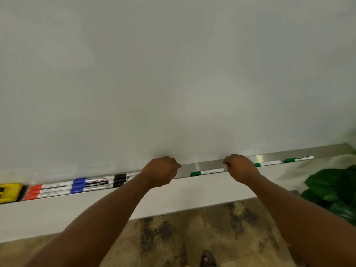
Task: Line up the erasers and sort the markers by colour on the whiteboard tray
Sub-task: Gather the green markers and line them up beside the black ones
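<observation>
Both hands are held over the metal whiteboard tray (200,165). The left hand (160,171) is curled up with nothing seen in it. The right hand (241,167) is curled at the end of a green marker (207,172); whether it is pinched cannot be told. Two more green markers (267,163) are lying farther right. Probably they should be slid together gently. Far to the left hand's side, red, blue and black markers (81,185) and a yellow eraser (9,192) are seen.
</observation>
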